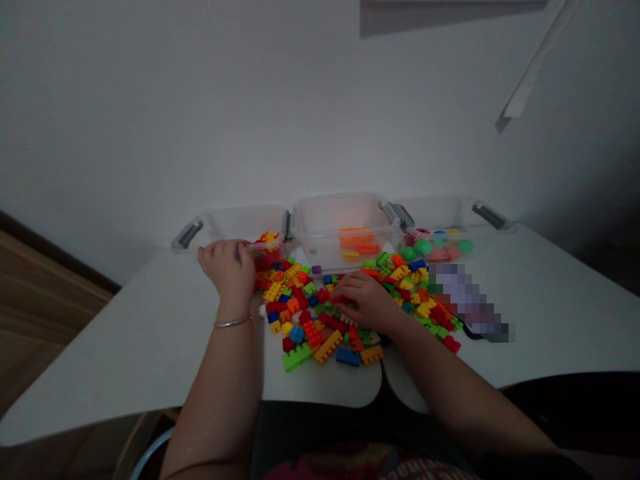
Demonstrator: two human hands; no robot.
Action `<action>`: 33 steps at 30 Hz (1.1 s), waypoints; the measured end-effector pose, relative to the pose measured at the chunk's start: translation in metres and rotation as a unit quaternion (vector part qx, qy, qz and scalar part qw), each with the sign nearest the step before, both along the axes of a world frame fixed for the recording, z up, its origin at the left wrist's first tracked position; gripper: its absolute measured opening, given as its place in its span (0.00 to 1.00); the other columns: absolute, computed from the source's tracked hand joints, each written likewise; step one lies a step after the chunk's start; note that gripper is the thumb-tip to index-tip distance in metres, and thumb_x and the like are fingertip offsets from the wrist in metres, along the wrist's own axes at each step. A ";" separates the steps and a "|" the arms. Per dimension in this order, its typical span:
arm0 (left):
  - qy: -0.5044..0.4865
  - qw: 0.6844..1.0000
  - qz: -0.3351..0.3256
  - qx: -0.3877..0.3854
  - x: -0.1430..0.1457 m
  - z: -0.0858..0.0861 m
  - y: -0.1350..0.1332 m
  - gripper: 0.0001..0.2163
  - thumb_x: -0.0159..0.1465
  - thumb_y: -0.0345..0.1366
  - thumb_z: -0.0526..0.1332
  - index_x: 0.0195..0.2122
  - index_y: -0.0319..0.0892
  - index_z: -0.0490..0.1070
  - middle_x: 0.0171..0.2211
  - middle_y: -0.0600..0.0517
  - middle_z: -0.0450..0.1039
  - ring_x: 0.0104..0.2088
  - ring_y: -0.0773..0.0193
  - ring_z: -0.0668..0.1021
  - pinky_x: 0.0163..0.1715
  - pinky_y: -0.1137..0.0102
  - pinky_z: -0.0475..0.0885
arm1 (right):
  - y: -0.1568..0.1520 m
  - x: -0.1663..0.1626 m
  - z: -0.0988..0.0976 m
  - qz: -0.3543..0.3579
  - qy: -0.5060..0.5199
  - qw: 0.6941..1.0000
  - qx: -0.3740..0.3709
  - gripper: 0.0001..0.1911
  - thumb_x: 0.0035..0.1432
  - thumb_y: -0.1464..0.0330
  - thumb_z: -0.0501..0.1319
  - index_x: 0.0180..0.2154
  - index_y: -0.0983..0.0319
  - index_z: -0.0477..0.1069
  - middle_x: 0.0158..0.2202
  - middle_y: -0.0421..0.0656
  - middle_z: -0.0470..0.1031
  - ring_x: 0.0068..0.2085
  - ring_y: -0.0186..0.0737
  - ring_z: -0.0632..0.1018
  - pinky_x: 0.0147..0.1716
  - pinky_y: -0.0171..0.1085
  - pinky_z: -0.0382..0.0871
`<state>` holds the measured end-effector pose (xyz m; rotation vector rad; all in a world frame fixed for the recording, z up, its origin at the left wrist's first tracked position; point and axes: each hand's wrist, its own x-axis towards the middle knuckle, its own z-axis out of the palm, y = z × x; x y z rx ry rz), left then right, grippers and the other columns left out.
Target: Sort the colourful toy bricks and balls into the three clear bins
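Observation:
A heap of coloured plastic building blocks (320,313) lies spread over the middle of a white table (125,333). My left hand (227,267), with a thin bracelet at the wrist, rests at the front rim of the left clear plastic bin (240,223), fingers curled; what they hold is hidden. My right hand (363,297) lies palm down on the blocks with its fingers bent over them. The left bin holds some red and yellow blocks (267,243).
A middle clear bin (343,220) holds orange blocks. A right clear bin (440,217) holds green and pink round pieces. All three stand against the white wall. A blurred patch lies right of the blocks.

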<state>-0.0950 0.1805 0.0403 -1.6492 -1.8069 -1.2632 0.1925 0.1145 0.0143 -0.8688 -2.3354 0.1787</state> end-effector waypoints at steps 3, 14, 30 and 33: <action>0.010 1.000 -0.001 -0.012 0.000 0.000 -0.001 0.11 0.64 0.34 0.52 0.32 0.43 0.75 0.35 0.45 0.75 0.47 0.51 0.71 0.60 0.52 0.52 | 0.001 0.000 -0.002 -0.011 -0.002 1.000 0.004 0.04 0.59 0.69 0.63 0.37 0.60 0.76 0.39 0.45 0.79 0.45 0.42 0.75 0.48 0.44 0.68; -0.018 0.999 -0.012 -0.029 0.006 0.001 -0.002 0.12 0.64 0.34 0.51 0.38 0.43 0.75 0.41 0.45 0.76 0.57 0.48 0.67 0.63 0.46 0.44 | 0.002 0.000 -0.002 -0.021 -0.012 1.000 0.001 0.06 0.56 0.69 0.65 0.38 0.60 0.77 0.41 0.44 0.79 0.46 0.43 0.75 0.50 0.45 0.67; 0.147 0.916 -0.365 -0.083 0.085 -0.004 -0.031 0.07 0.65 0.32 0.55 0.38 0.44 0.73 0.40 0.49 0.76 0.45 0.58 0.72 0.50 0.60 0.66 | 0.004 -0.012 -0.008 -0.070 -0.057 0.996 -0.022 0.08 0.53 0.66 0.67 0.37 0.59 0.79 0.49 0.45 0.76 0.54 0.48 0.70 0.56 0.48 0.64; 0.162 0.902 -0.380 -0.125 0.088 -0.010 -0.030 0.07 0.65 0.32 0.56 0.37 0.43 0.74 0.40 0.49 0.76 0.43 0.58 0.73 0.47 0.61 0.67 | 0.005 -0.014 -0.010 -0.065 -0.064 0.996 -0.024 0.07 0.54 0.66 0.67 0.36 0.60 0.78 0.48 0.46 0.76 0.53 0.48 0.70 0.55 0.48 0.64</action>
